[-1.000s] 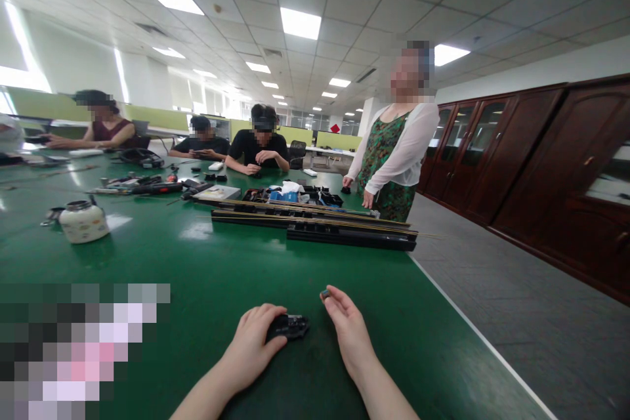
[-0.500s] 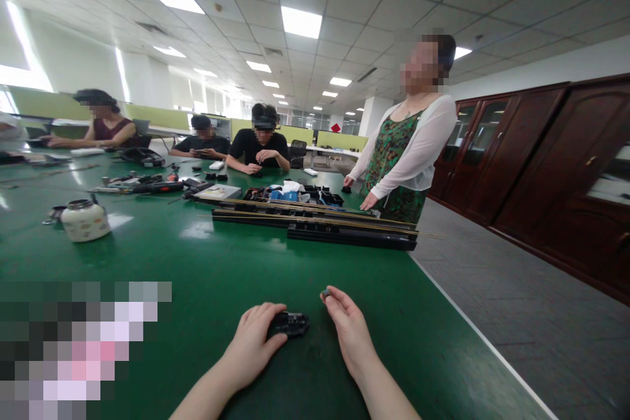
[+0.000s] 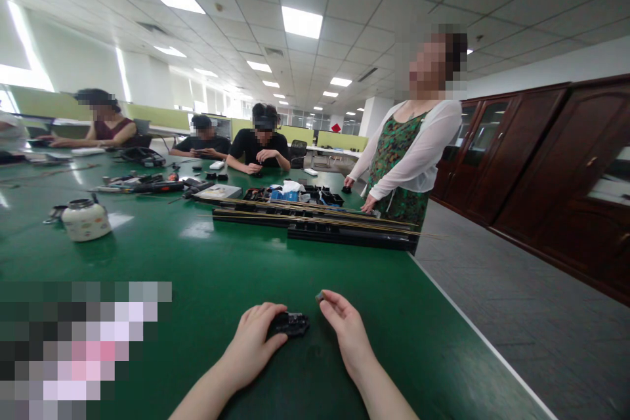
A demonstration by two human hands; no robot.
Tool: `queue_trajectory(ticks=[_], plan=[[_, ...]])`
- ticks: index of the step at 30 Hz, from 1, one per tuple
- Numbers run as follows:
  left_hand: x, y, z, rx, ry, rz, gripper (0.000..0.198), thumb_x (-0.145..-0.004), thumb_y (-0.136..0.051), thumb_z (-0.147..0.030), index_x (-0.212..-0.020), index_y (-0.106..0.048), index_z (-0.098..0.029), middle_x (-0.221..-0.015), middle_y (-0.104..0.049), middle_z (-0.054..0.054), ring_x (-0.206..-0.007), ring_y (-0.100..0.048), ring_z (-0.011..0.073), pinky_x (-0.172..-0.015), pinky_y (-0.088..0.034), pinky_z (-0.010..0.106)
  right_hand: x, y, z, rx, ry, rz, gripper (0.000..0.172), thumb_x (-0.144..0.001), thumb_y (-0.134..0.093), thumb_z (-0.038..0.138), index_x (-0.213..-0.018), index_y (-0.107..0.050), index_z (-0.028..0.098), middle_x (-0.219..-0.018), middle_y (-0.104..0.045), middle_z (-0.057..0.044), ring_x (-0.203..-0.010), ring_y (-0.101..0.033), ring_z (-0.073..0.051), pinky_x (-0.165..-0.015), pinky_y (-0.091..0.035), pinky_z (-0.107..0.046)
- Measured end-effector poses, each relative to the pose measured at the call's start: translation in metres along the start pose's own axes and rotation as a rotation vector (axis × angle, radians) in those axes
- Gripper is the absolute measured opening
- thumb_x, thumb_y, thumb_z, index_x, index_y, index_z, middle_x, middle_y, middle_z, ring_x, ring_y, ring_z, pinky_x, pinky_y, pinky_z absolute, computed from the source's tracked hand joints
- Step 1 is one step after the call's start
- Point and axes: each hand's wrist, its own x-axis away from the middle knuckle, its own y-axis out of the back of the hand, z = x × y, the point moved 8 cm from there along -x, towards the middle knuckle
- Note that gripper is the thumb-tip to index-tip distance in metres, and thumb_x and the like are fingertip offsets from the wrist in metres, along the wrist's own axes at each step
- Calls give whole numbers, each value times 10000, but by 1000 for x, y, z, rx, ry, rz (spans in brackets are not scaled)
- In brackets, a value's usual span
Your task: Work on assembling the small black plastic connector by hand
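My left hand is wrapped round one end of a small black plastic part, which lies on the green table. The part's upper side shows fine ridges and recesses, too small to make out; its left end is hidden under my fingers. To the right of it, my right hand pinches a small grey piece between thumb and fingertips. That piece is held a little above and apart from the black part.
Long black rails with thin brass-coloured rods lie across the table ahead. A cream jar stands at left, near a power tool. Across the table, a person in a white cardigan stands, and several others sit.
My right hand has moved slightly left and down with the grey piece, nearer the black part. My left hand stays put. The standing person has shifted a little to the right.
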Motion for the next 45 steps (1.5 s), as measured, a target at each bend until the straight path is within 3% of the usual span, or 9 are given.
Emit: queue_trajectory(ticks=[7,17,29,36,45], plan=[[1,1,-2,-1,2,7,348,-703,-557,-218,-1048,-562,-266,-1063,-623,28,-1043,-515,236,-934,-341,395,1,-11,0,157,77,96,426,-581,-716,461,-898,-667,180,-933,-705,-75,-946,-618,-243,-919,-426,-408],[0,1,-2,2,5,7,352,-696,-564,-205,-1046,-560,-246,-1063,-620,33,-1041,-511,231,-938,-336,400,15,-26,14,479,215,182,230,-676,-645,260,-899,-677,215,-1017,-660,-57,-1014,-567,-231,-953,-385,-387],[2,-1,-1,-11,-9,1,336,-704,-572,-217,-1039,-563,-239,-1053,-630,35,-1018,-530,224,-922,-353,388,20,-32,11,635,272,205,235,-680,-646,210,-910,-677,241,-1051,-636,-57,-1042,-537,-215,-957,-370,-369],[0,-2,0,1,-21,-9,335,-701,-568,-196,-1033,-562,-246,-1049,-627,29,-1016,-531,221,-920,-356,384,27,-45,12,916,300,271,232,-680,-655,227,-895,-673,311,-1009,-648,-13,-1039,-515,-214,-922,-359,-372],[0,-1,0,0,-27,6,332,-710,-555,-195,-1040,-551,-233,-1052,-619,36,-1020,-523,223,-927,-343,402,26,-48,10,935,289,280,241,-672,-645,226,-895,-669,316,-1021,-652,-3,-1038,-523,-215,-928,-350,-371]])
